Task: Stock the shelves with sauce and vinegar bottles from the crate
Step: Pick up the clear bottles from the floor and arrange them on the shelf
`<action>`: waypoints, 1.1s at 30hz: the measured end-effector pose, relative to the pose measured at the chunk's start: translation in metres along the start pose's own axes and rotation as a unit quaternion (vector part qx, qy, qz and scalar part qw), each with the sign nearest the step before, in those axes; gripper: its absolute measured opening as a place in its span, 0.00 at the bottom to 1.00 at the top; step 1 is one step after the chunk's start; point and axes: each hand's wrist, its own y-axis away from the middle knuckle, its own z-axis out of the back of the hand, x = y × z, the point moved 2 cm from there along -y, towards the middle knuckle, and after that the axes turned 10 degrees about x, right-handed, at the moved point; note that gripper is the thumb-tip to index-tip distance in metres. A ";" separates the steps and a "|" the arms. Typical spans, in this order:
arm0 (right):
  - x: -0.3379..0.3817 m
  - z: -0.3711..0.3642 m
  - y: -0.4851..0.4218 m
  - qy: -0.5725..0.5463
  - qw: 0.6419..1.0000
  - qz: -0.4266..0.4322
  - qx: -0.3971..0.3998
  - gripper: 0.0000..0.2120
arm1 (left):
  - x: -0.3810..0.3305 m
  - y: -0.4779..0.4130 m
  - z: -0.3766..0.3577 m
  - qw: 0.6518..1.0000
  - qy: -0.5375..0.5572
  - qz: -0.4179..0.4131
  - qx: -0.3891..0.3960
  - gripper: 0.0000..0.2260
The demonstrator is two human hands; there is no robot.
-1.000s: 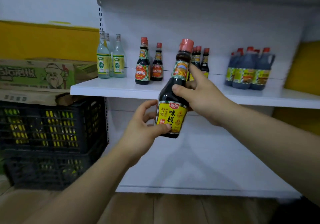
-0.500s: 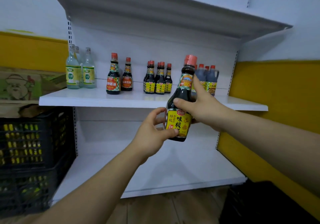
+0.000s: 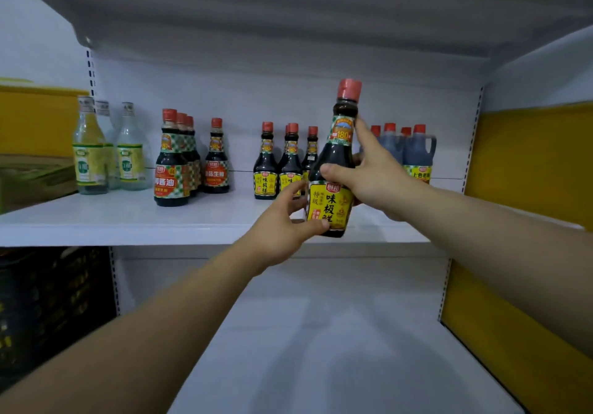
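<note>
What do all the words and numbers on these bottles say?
"味极鲜", "特级": yellow label of the held sauce bottle.
"180": its neck label.
"酱油": front red-label bottle on the shelf.
"味极鲜": yellow-label bottle on the shelf.
"上色": label of the dark jug.
Green labels on the clear bottles: too blurred to read.

A yellow wall panel (image 3: 529, 195) fills the right side of the room from mid-height down to the lower edge of view, with bare white wall (image 3: 545, 73) above it. Across on the left, a yellow band (image 3: 38, 121) runs along the wall at much the same height, a stretch of pale wall (image 3: 29, 35) over it too. Just under that band sits a cardboard carton (image 3: 35, 173), tan with green print too blurred to read, cut off by the left edge of view. The light is dim and bluish, colours muted throughout
</note>
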 end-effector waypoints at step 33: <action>-0.180 0.023 -0.213 0.064 0.997 -0.033 0.002 0.29 | 0.072 -0.106 0.031 0.791 -0.541 0.265 0.104 0.37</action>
